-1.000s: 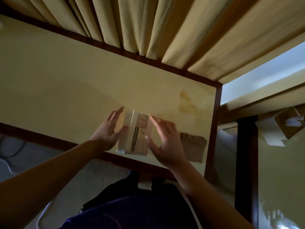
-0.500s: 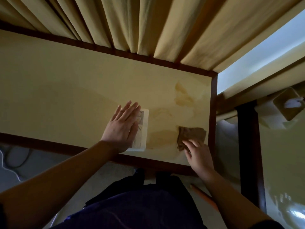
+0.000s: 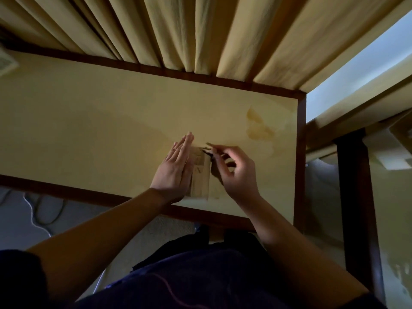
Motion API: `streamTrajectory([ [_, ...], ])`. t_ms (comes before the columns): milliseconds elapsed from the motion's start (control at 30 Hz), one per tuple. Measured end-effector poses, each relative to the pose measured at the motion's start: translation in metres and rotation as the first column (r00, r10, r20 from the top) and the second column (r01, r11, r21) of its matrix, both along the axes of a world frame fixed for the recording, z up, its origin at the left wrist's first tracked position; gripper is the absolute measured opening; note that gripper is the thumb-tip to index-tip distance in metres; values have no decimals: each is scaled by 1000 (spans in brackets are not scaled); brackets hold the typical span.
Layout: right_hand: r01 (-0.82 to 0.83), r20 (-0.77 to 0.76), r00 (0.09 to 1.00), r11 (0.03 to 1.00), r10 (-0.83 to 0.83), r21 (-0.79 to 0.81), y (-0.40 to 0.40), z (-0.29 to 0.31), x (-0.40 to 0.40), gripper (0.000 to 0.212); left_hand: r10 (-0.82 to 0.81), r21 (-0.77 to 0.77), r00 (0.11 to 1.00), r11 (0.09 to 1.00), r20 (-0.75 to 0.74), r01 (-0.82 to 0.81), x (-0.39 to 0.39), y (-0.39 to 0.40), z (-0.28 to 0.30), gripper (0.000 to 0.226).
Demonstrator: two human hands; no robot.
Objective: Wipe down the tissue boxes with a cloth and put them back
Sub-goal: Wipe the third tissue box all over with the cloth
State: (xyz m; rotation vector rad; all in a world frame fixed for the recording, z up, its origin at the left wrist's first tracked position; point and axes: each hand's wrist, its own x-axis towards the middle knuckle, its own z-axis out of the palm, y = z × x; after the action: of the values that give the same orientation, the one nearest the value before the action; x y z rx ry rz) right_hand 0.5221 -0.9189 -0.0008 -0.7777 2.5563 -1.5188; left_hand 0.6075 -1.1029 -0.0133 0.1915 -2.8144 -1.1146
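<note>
Cream curtain [image 3: 200, 34] fills top of frame. Dark-framed table [image 3: 89, 130] spans centre. Tissue box [image 3: 201, 177] at frame centre, near table's lower edge. Left hand [image 3: 176, 170] flat, fingers straight, pressing box's left side. Right hand [image 3: 236, 172] pinches brown cloth [image 3: 214, 169] against box's right side.

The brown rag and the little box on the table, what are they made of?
The thin brown rag pinched in the right hand looks like soft cloth: it hangs limp and crumpled. The small pale box under the flat left hand is probably printed cardboard, with straight edges and a matte face, though blur leaves that unsure.
</note>
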Motion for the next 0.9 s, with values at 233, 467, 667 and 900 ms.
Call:
streamTrajectory([
  [233,-344,-54,929,908,366,237,17,-9,16,33,20,50,1000,999,-21,-19,1,3,2,62],
  [467,-462,67,886,860,459,218,57,-10,38,31,25,74,1000,997,-8,-25,2,4,2,61],
  [667,-4,589,808,1000,0,4,59,-4,29,32,0,-9,1000,1000,26,0,2,2,5,56],
  [900,343,760,632,934,-151,-99,27,-15,19,20,4,-223,994,975,114,22,-1,15,12,61],
])
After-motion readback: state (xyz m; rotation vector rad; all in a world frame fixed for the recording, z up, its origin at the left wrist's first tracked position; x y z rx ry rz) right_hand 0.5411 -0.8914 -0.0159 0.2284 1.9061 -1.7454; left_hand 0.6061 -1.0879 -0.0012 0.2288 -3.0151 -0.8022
